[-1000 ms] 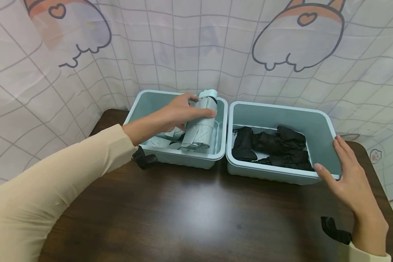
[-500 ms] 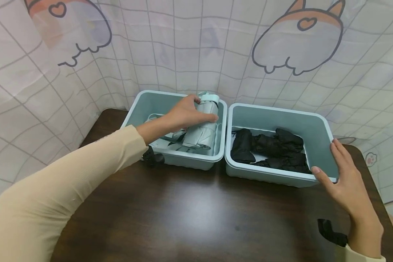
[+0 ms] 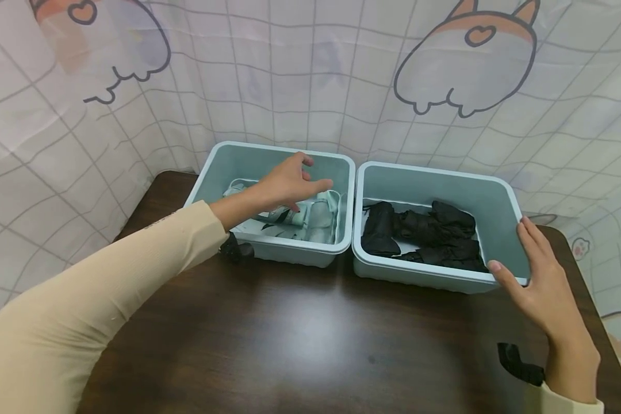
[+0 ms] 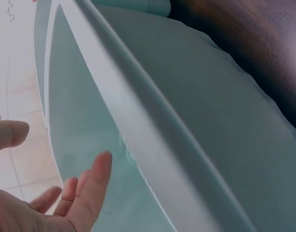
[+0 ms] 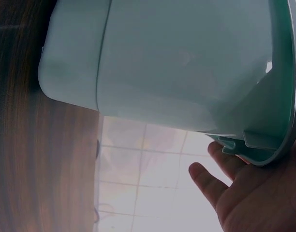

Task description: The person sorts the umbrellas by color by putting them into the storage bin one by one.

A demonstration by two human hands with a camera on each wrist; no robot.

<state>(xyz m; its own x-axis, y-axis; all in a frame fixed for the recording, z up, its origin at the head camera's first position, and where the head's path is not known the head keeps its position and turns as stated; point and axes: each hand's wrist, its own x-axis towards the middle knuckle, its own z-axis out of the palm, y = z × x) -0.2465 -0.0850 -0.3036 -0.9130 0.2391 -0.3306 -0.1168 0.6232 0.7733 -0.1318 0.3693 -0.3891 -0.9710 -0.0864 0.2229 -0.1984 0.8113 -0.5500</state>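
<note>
My left hand (image 3: 292, 183) hovers over the left bin (image 3: 269, 244), thumb and fingers spread with nothing between them. Below it in that bin lie pale mint folded umbrellas (image 3: 321, 218), partly hidden by the hand and forearm. In the left wrist view, the fingers (image 4: 97, 181) stand apart beside the bin's pale rim (image 4: 138, 106). My right hand (image 3: 543, 287) rests on the front right corner of the right bin (image 3: 424, 276), its fingers mostly straight along the rim. Several black folded bundles (image 3: 434, 230) lie inside that bin.
Both light blue-green bins stand side by side at the back of a dark wooden table (image 3: 300, 345). Directly behind them hangs a white grid-patterned curtain (image 3: 290, 75) with cartoon animal prints. The table's right edge runs past my right hand.
My left hand has let go of the pale mint umbrella, which now lies lower in the left bin. The right hand stays at its bin's corner.
</note>
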